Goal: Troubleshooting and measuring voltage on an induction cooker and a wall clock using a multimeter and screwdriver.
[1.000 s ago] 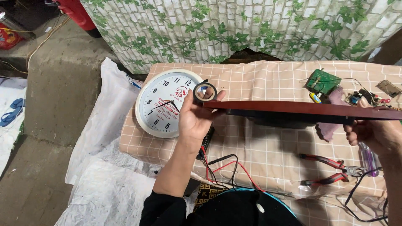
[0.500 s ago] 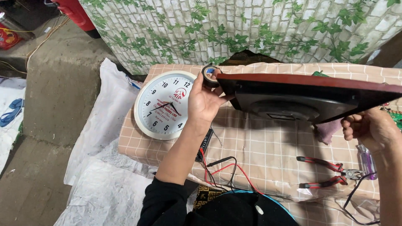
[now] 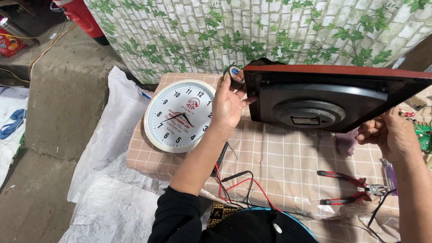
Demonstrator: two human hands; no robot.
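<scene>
Both hands hold a red-framed square wall clock (image 3: pixel 324 96) up above the table (image 3: pixel 279 157), back side toward the camera; black round rear housing w/ small movement box at centre. L hand (image 3: pixel 229 101) grips the clock's left edge, fingers curled shut on it, and also pinches a roll of black tape (image 3: pixel 234 74) against the top corner. R hand (image 3: pixel 391 135) closed on lower right edge; fingertips prob. behind the frame, not visible. White round wall clock (image 3: pixel 180 116) lies flat on checked cloth, left of L hand. Red-handled pliers (image 3: pixel 351 191) near R wrist, red/black wires (image 3: pixel 238 184) below.
</scene>
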